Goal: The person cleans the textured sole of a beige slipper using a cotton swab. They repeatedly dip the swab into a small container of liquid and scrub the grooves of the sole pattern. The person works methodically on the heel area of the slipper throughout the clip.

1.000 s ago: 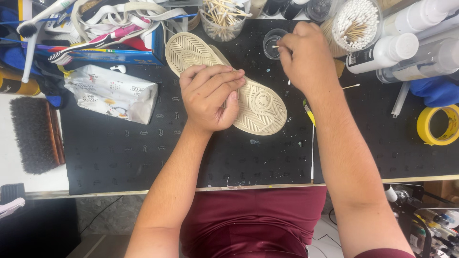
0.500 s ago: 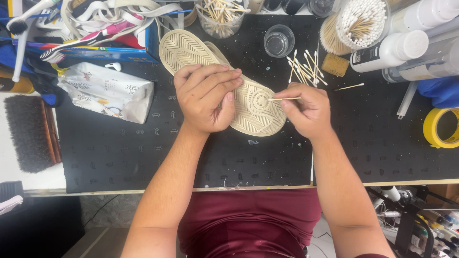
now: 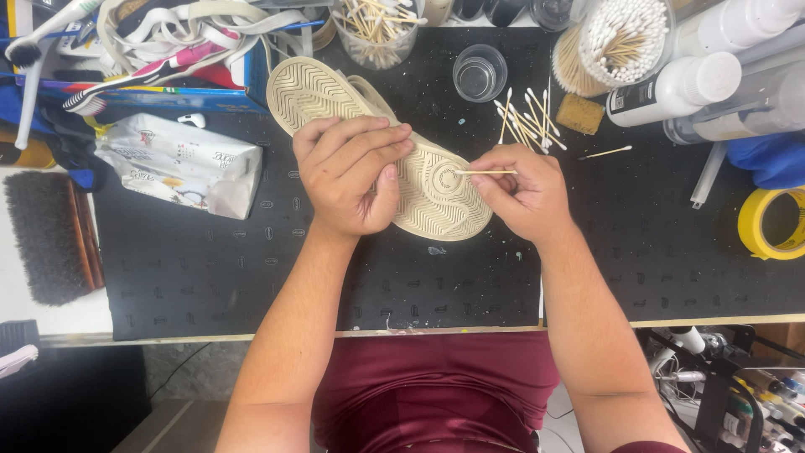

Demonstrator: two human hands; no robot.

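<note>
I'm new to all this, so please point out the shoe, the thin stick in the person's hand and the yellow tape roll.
shoe (image 3: 436,197): head view, on the patterned sole.
thin stick (image 3: 482,173): head view, mid-shaft.
yellow tape roll (image 3: 755,226): head view, on its left rim.

The shoe (image 3: 436,189) shows a cream rubber sole, matt, ribbed in zigzag grooves. At its three o'clock a thin wooden stick (image 3: 486,173). Beneath lies a black matt mat (image 3: 251,268), paint-speckled. At nine o'clock, a crinkled glossy plastic packet (image 3: 180,164).
</note>
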